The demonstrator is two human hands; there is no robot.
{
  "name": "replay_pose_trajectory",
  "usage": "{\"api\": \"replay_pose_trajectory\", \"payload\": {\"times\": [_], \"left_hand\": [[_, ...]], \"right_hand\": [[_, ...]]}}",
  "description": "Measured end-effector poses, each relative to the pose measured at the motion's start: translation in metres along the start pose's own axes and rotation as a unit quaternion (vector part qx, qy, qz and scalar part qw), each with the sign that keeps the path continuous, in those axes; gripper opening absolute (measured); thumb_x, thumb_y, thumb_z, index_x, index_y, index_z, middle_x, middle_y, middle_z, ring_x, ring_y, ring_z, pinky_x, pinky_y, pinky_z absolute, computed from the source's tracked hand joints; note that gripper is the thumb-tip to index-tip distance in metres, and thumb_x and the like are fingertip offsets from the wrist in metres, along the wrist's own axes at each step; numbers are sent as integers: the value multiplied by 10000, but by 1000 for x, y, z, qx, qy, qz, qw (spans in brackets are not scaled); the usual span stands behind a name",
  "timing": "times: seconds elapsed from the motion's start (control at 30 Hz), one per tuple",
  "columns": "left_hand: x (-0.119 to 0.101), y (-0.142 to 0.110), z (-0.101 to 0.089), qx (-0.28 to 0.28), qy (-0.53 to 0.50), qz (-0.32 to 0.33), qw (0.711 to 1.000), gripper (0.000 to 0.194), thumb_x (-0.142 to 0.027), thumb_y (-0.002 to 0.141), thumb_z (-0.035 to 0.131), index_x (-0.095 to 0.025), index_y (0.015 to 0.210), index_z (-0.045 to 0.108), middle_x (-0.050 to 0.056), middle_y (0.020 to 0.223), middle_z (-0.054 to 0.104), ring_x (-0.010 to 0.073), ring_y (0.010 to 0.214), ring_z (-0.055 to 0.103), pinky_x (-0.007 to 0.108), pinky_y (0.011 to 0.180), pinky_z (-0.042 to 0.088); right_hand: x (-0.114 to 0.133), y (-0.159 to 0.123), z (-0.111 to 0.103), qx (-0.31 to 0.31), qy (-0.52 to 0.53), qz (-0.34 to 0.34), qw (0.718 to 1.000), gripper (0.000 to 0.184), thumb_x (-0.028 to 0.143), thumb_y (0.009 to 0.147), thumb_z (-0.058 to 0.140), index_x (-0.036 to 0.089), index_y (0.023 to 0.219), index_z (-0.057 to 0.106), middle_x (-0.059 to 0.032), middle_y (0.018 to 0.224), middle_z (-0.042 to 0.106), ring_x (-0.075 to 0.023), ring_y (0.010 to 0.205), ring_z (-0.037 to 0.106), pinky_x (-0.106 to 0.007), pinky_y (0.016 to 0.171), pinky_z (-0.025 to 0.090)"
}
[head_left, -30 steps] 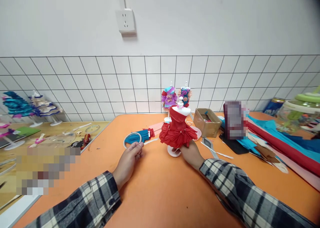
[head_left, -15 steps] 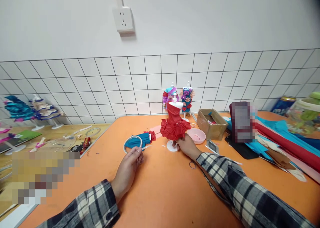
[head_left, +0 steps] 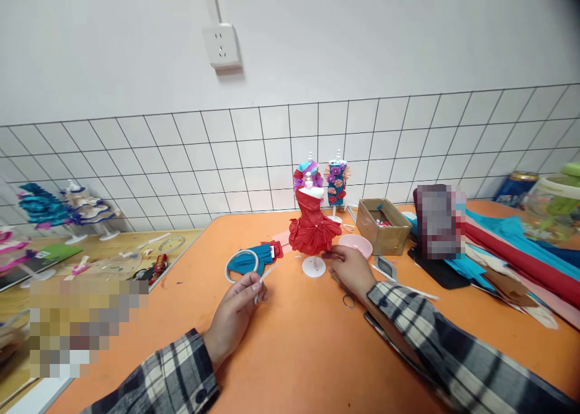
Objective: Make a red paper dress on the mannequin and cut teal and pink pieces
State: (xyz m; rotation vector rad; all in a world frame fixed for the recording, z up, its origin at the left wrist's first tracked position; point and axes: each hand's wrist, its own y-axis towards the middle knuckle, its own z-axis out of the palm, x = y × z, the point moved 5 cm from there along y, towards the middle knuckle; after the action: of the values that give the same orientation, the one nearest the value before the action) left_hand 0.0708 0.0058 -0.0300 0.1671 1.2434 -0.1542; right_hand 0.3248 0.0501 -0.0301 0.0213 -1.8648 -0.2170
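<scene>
In front of me a small dress-form mannequin in a red crepe-paper dress [head_left: 313,226] stands upright on a round white base [head_left: 313,267]. My right hand [head_left: 351,269] is at the skirt's lower right edge, fingers stretched toward it; whether they touch it I cannot tell. Between the closed fingers of my left hand [head_left: 240,305] is a thin white strip [head_left: 268,273], its end pointing up and right. Just beyond this hand, a white ring-shaped roll [head_left: 229,268] lies over folded blue paper [head_left: 264,254] with a red piece at its end.
Two dressed mannequins stand behind, one with a flowered blue dress [head_left: 336,184]. To the right are a pink bowl [head_left: 362,245], a cardboard box [head_left: 389,239], a phone [head_left: 437,220] and coloured paper [head_left: 498,232]. A metal ring [head_left: 348,301] lies near my right wrist. More mannequins stand left.
My right hand has come away from the mannequin's base, moving slightly right. My left hand has lowered a little, away from the white roll, with the strip showing more clearly.
</scene>
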Motion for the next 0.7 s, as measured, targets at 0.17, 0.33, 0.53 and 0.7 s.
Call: {"api": "replay_pose_trajectory", "payload": {"times": [0.17, 0.33, 0.53, 0.7], "left_hand": [[10, -9, 16, 156, -14, -62, 986, 204, -313, 713, 660, -159, 667, 535, -14, 590, 459, 142, 612, 423, 293, 669, 366], [16, -25, 32, 244, 119, -78, 959, 293, -395, 723, 675, -161, 693, 501, 4, 664, 502, 152, 673, 424, 275, 653, 321], [9, -29, 40, 237, 248, -48, 938, 411, -520, 754, 654, -179, 677, 439, -48, 633, 366, 110, 611, 291, 240, 563, 223], [10, -28, 43, 242, 277, -17, 930, 427, -552, 786, 617, -177, 683, 441, -52, 634, 364, 105, 608, 294, 227, 551, 240]], "right_hand": [[19, -60, -11, -18, 6, -52, 998, 124, 166, 626, 413, 199, 578, 522, 15, 516, 506, -124, 505, 488, -225, 494, 373], [45, -91, 29, 201, 97, -97, 970, 326, 356, 863, 486, 169, 1058, 667, -86, 1069, 691, -201, 1029, 624, -320, 901, 476], [34, -92, 46, 273, 89, 23, 957, 378, 444, 765, 659, 119, 952, 702, -103, 927, 725, -208, 865, 668, -311, 797, 508], [28, -91, 44, 253, 26, 47, 966, 261, 339, 701, 693, 125, 845, 730, -55, 752, 710, -148, 678, 617, -243, 634, 471]]}}
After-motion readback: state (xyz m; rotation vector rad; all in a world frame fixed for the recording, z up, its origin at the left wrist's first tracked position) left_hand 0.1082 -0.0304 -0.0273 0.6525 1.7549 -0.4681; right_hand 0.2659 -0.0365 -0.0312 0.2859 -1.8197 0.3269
